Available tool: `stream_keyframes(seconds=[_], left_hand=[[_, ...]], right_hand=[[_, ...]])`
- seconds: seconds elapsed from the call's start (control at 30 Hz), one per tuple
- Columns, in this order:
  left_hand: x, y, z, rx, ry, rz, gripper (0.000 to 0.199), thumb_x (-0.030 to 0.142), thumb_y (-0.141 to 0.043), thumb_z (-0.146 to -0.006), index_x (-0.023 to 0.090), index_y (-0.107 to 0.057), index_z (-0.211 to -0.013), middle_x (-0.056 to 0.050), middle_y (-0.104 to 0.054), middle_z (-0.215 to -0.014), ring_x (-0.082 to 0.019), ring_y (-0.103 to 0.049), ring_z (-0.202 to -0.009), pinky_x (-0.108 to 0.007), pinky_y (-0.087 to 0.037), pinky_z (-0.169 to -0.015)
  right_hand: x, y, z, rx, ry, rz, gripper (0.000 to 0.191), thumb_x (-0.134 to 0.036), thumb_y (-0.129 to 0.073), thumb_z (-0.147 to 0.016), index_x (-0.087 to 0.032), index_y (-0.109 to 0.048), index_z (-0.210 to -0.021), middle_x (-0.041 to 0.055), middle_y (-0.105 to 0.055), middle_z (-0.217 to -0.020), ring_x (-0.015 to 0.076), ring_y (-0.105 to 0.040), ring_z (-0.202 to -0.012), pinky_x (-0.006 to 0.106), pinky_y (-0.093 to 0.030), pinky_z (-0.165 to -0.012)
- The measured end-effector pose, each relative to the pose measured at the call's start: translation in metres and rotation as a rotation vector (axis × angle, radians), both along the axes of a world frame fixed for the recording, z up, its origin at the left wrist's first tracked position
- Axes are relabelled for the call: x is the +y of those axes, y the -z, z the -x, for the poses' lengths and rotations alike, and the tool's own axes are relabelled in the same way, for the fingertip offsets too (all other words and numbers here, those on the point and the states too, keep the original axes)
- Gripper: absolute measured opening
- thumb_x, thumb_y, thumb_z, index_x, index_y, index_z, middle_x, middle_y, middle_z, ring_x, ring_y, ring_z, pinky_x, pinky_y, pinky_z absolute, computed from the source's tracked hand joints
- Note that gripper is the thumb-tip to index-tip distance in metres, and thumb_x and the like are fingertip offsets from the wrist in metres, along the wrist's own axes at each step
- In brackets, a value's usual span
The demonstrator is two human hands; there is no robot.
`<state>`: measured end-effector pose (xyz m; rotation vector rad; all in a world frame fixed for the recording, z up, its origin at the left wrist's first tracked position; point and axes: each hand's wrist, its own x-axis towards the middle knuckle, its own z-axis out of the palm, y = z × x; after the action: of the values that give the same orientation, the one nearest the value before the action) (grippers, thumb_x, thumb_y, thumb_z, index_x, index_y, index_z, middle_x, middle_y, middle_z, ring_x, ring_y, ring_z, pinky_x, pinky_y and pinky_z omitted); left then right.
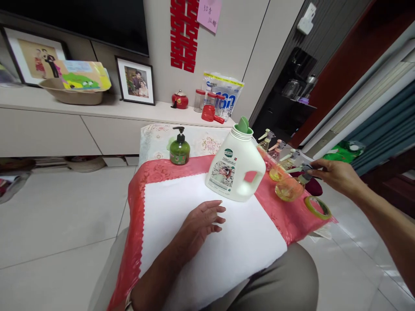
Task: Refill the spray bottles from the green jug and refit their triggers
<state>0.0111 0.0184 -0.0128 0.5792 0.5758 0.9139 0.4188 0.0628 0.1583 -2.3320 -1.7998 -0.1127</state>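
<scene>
Spray bottle point(288, 190), near right: squat, see-through, yellowish, pale spout, greyish top. Right hand point(337, 175) pinches its top; left hand point(201, 221) loosely open, holding nothing.

Table point(145, 139): draped in a pale floral cover point(209, 142), overlaid by a red sheet point(155, 172) and, uppermost, a white cloth point(175, 216).
White cloth: topped near its far right by a white jug point(223, 175), upright.
Red sheet, far edge: occupied by a green pump bottle point(179, 152).
Table's right side: lined with four clear pump bottles point(287, 191); near the closest, a tape roll point(310, 209).
Low cabinet top point(19, 97): set with two framed pictures point(135, 82), a tan bowl point(71, 96), a red pot point(180, 101), red-lidded jars point(199, 102) and a pouch point(231, 86).
Floor point(65, 207): paved in pale tiles.
</scene>
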Motion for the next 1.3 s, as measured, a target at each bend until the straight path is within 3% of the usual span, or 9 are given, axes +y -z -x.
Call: stream_keyframes(seconds=[0.23, 0.5, 0.8, 0.97, 1.13, 1.2, 1.3], left_hand=[[0.003, 0.002, 0.0, 0.025, -0.005, 0.012, 0.041, 0.032, -0.084, -0.074, 0.019, -0.072, -0.111, -0.011, -0.067, -0.115, -0.019, -0.064, -0.089, -0.031, -0.049, -0.075], [0.006, 0.007, 0.001, 0.033, 0.018, -0.001, 0.04, 0.033, -0.081, -0.078, 0.02, -0.072, -0.114, -0.011, -0.066, -0.119, -0.019, -0.064, -0.092, -0.031, -0.049, -0.076], [0.008, 0.008, 0.0, 0.037, 0.004, 0.008, 0.039, 0.032, -0.082, -0.076, 0.02, -0.073, -0.113, -0.011, -0.067, -0.117, -0.02, -0.065, -0.09, -0.031, -0.05, -0.076], [0.009, 0.011, 0.001, 0.024, 0.025, 0.011, 0.044, 0.033, -0.084, -0.073, 0.02, -0.073, -0.114, -0.011, -0.067, -0.117, -0.02, -0.065, -0.091, -0.031, -0.05, -0.076], [0.009, 0.011, 0.0, 0.022, 0.002, 0.023, 0.044, 0.031, -0.084, -0.072, 0.019, -0.073, -0.113, -0.011, -0.067, -0.116, -0.019, -0.065, -0.089, -0.03, -0.05, -0.074], [0.008, 0.01, -0.002, 0.008, -0.011, 0.017, 0.041, 0.029, -0.082, -0.073, 0.018, -0.073, -0.112, -0.011, -0.068, -0.113, -0.019, -0.066, -0.087, -0.029, -0.049, -0.072], [0.007, 0.009, -0.005, -0.027, -0.032, 0.006, 0.041, 0.028, -0.082, -0.072, 0.017, -0.072, -0.11, -0.01, -0.068, -0.109, -0.018, -0.066, -0.083, -0.028, -0.049, -0.07]], right_hand=[[0.013, 0.013, -0.026, -0.056, 0.016, 0.084, 0.015, -0.022, -0.066, -0.091, -0.015, -0.069, -0.103, 0.0001, -0.06, -0.074, 0.01, -0.053, -0.067, 0.019, -0.032, -0.064], [0.025, 0.021, -0.047, -0.164, -0.011, 0.198, 0.028, -0.037, -0.056, -0.105, -0.009, -0.062, -0.108, 0.003, -0.056, -0.088, 0.0077, -0.055, -0.079, 0.02, -0.05, -0.079], [0.032, 0.033, -0.055, -0.252, -0.051, 0.13, 0.03, -0.038, -0.056, -0.105, -0.012, -0.061, -0.116, 0.0062, -0.057, -0.104, 0.011, -0.056, -0.093, 0.024, -0.052, -0.087], [0.031, 0.035, -0.053, -0.248, 0.002, 0.098, 0.028, -0.031, -0.058, -0.103, -0.009, -0.06, -0.121, 0.0074, -0.056, -0.11, 0.0137, -0.057, -0.102, 0.031, -0.052, -0.095], [0.014, 0.029, -0.03, -0.241, 0.071, -0.081, 0.041, -0.008, -0.057, -0.093, -0.015, -0.062, -0.133, 0.0091, -0.057, -0.121, 0.0128, -0.057, -0.092, 0.023, -0.044, -0.079], [0.006, 0.033, -0.007, -0.202, 0.067, -0.221, 0.039, -0.013, -0.055, -0.093, -0.014, -0.065, -0.131, 0.0099, -0.059, -0.118, 0.0139, -0.058, -0.089, 0.023, -0.038, -0.072], [-0.003, 0.05, 0.038, -0.053, -0.057, -0.39, 0.036, -0.032, -0.058, -0.091, -0.018, -0.069, -0.122, 0.0009, -0.064, -0.111, 0.0105, -0.062, -0.09, 0.02, -0.042, -0.077]])
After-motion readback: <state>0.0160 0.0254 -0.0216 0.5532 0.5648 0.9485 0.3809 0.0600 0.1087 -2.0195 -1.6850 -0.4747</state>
